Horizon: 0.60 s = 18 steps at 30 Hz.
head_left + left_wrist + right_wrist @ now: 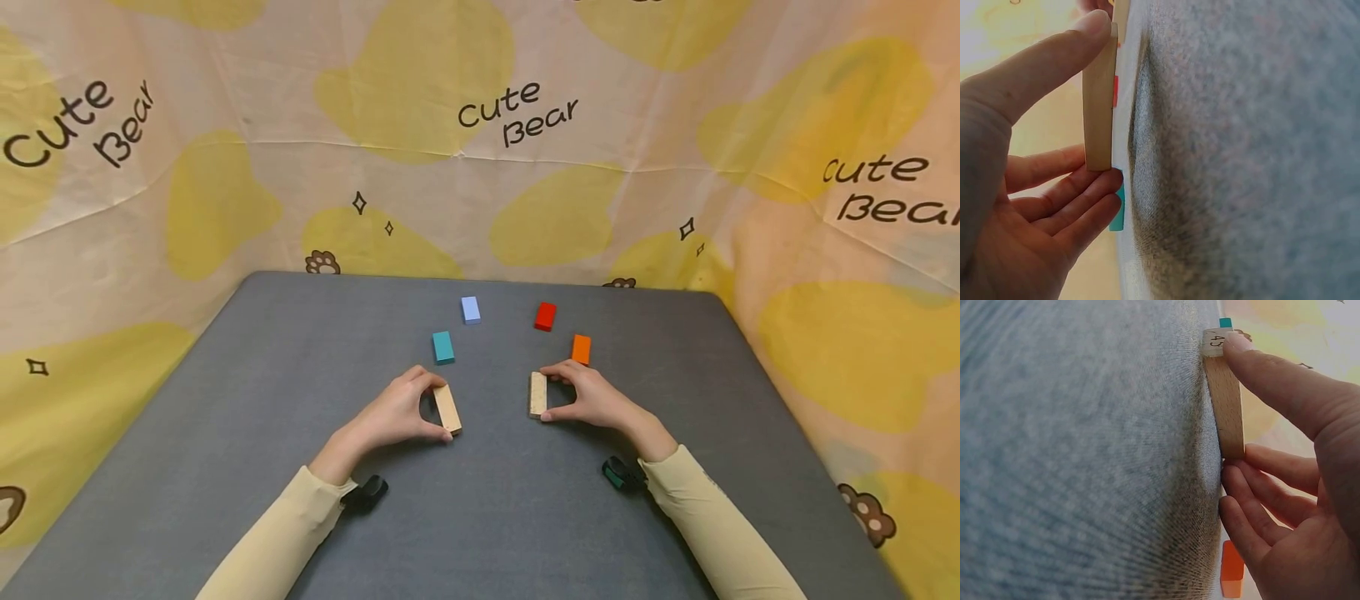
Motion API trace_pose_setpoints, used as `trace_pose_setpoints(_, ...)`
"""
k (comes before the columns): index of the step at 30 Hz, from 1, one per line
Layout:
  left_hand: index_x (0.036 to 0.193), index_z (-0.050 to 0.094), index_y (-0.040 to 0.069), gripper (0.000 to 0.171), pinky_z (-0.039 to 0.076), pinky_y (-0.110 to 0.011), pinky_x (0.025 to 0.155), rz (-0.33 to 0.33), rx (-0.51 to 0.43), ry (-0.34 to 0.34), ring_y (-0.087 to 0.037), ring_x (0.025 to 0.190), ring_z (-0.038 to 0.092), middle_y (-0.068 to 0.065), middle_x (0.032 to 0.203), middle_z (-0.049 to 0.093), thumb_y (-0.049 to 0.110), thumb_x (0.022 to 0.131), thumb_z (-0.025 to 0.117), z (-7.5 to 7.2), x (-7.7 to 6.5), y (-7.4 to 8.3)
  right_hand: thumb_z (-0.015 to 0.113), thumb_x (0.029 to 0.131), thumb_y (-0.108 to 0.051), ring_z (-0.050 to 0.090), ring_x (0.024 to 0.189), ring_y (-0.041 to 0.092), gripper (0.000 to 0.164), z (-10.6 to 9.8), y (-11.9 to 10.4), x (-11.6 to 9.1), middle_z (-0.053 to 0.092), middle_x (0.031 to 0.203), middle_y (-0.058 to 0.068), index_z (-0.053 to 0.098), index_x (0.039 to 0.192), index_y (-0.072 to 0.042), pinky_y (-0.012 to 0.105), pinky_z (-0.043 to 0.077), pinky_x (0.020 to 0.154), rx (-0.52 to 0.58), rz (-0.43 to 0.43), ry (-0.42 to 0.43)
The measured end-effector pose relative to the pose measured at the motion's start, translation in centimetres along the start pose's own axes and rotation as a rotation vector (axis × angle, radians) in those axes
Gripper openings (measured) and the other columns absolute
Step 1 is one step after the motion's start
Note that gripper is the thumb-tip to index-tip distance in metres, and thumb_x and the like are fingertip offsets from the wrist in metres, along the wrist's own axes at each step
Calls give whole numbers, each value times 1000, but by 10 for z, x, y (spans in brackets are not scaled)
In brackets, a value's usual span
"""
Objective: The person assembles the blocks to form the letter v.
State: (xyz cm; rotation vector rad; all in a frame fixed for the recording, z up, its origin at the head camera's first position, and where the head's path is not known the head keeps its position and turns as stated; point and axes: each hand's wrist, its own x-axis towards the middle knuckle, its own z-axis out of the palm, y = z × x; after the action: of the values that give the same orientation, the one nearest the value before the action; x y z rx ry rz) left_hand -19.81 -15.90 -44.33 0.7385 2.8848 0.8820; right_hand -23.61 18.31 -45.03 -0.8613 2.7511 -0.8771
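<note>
My left hand [397,410] pinches a plain wooden block [447,409] by its two ends, thumb at the near end and fingers at the far one. In the left wrist view that wooden block [1099,109] stands on edge close over the grey cloth. Across from it, my right hand [592,398] pinches a second wooden block [537,395] the same way. A pale label marked 45 [1215,341] shows on its thumb end in the right wrist view. A gap of table separates the two blocks.
Beyond the left hand lie a teal block [443,347] and a light blue block [470,310]. An orange block [581,349] sits right behind the right fingers, with a red block [545,317] farther back. A printed cloth [420,100] hangs behind the grey table [480,517].
</note>
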Motion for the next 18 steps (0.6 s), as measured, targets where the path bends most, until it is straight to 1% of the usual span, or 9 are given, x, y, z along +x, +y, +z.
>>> trace_pose_setpoints(11, 118, 60, 6, 76, 46, -34, 82, 28, 3, 1, -17, 92, 55, -2, 103, 54, 46, 59, 88, 2, -4, 4, 80, 72, -45, 54, 110, 20, 74, 0, 1, 0, 56, 123, 6, 54, 133, -11, 40, 44, 97, 1, 3, -8)
trace_pose_setpoints(18, 117, 60, 7, 75, 46, -34, 83, 20, -3, 2, -16, 92, 54, 0, 103, 53, 44, 59, 88, 3, -6, 7, 80, 72, -46, 54, 110, 20, 74, 0, 2, 0, 57, 122, 6, 55, 132, -11, 41, 44, 96, -6, -6, -3)
